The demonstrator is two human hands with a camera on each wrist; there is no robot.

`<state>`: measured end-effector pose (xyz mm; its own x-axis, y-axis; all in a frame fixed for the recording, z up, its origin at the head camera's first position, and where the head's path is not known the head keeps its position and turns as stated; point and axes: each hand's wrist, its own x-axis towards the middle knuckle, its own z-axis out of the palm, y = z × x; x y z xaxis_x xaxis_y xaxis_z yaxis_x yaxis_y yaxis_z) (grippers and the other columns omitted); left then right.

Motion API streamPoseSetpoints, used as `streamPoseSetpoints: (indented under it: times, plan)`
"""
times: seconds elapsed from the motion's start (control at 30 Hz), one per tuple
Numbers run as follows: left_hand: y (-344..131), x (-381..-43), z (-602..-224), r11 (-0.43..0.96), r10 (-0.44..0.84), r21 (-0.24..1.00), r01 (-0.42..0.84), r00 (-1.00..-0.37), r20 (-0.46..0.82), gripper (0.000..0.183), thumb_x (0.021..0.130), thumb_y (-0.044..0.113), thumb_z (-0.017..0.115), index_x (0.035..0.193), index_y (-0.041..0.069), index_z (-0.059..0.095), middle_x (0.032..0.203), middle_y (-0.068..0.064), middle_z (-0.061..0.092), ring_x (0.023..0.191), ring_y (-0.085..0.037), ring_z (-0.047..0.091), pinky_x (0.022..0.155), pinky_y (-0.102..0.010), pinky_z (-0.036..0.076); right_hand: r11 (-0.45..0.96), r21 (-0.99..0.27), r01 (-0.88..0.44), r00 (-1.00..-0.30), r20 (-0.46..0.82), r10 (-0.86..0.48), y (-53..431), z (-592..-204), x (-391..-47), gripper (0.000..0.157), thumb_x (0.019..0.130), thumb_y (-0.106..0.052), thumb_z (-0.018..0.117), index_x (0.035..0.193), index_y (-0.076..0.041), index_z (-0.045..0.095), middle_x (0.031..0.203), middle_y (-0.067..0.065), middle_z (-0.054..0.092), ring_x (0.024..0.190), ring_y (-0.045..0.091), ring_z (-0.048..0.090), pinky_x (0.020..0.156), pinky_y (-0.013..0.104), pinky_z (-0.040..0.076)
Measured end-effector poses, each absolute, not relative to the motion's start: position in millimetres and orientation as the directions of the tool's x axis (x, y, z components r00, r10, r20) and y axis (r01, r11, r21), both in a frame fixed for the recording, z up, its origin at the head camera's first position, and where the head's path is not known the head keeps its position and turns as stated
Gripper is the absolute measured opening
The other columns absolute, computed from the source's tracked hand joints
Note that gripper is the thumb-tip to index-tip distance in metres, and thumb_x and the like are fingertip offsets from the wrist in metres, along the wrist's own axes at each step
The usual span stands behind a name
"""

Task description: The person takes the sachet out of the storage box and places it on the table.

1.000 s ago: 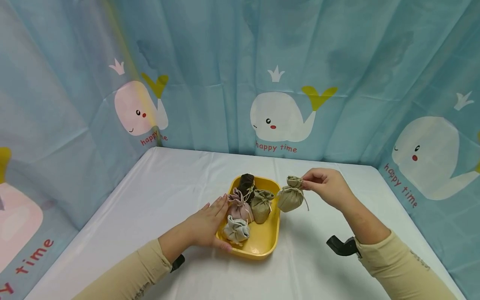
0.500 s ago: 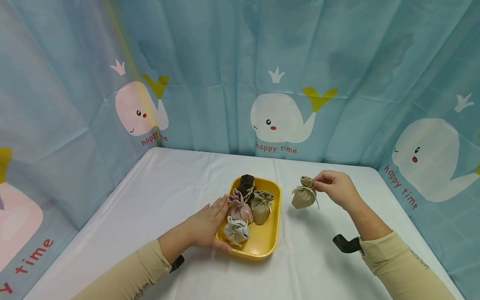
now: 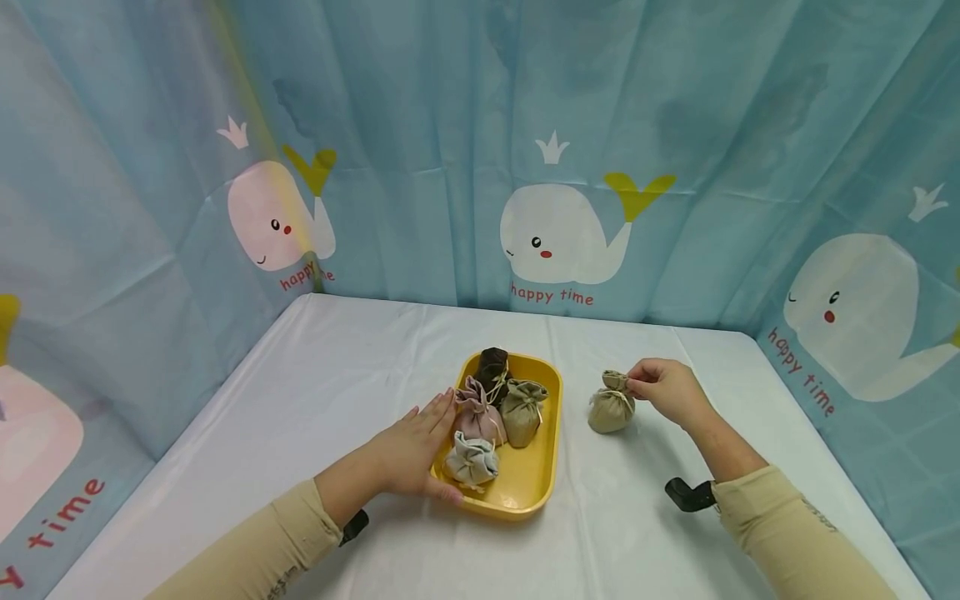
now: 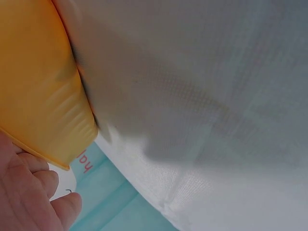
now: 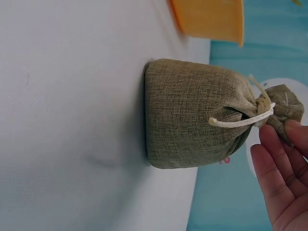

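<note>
My right hand (image 3: 672, 390) pinches the gathered top of a small olive-brown cloth drawstring pouch (image 3: 611, 410). Seen from the right wrist, the pouch (image 5: 192, 113) stands upright with its flat base at the white tabletop, a pale cord tied round its neck. My left hand (image 3: 412, 450) lies with fairly straight fingers along the left rim of a yellow tray (image 3: 517, 500). Inside that tray are a dark brown pouch (image 3: 492, 371), a pink pouch (image 3: 480, 417), a light grey pouch (image 3: 472, 461) and another olive pouch (image 3: 522, 414).
A white cloth (image 3: 360, 358) covers the table. Blue curtains (image 3: 420, 150) printed with whales hang behind it and along both sides. A black wrist mount (image 3: 690, 495) sticks out from the right sleeve.
The right hand has carried the olive pouch away from above the tray's right edge, rightward and then down to the tabletop. The left hand has stayed at the tray.
</note>
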<state>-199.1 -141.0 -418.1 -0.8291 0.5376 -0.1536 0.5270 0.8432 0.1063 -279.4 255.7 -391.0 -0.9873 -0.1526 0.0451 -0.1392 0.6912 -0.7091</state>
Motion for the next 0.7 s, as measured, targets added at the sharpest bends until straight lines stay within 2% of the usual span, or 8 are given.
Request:
streamPoseSetpoints:
  times: [0.4,0.7]
  plan:
    - [-140.9,-199.9,-418.6,0.845,0.534,0.104,0.524,-0.83,-0.162,0.132,0.054,0.091,0.036,0.147,0.006,-0.001,0.153,-0.01,-0.006,0.14,-0.023,-0.001,0.109,-0.047,0.016,0.684,-0.721,-0.109,-0.99,0.016,-0.141,253.3,-398.4,-282.0,0.011,0.09,-0.011,0.058,0.093,-0.003,0.065,0.09,0.009,0.068,0.082,0.019,0.066,0.075,0.039,0.053]
    - [-140.9,-199.8,-419.2,0.848,0.53,0.103,0.52,-0.832,-0.163,0.132,0.053,0.092,0.035,0.147,0.006,0.0,0.153,-0.009,-0.006,0.14,-0.022,-0.001,0.109,-0.046,0.016,0.722,-0.675,-0.152,-0.987,0.07,-0.143,252.2,-397.2,-280.5,0.03,0.085,-0.028,0.065,0.105,-0.006,0.065,0.096,0.009,0.067,0.089,0.022,0.061,0.071,0.035,0.05]
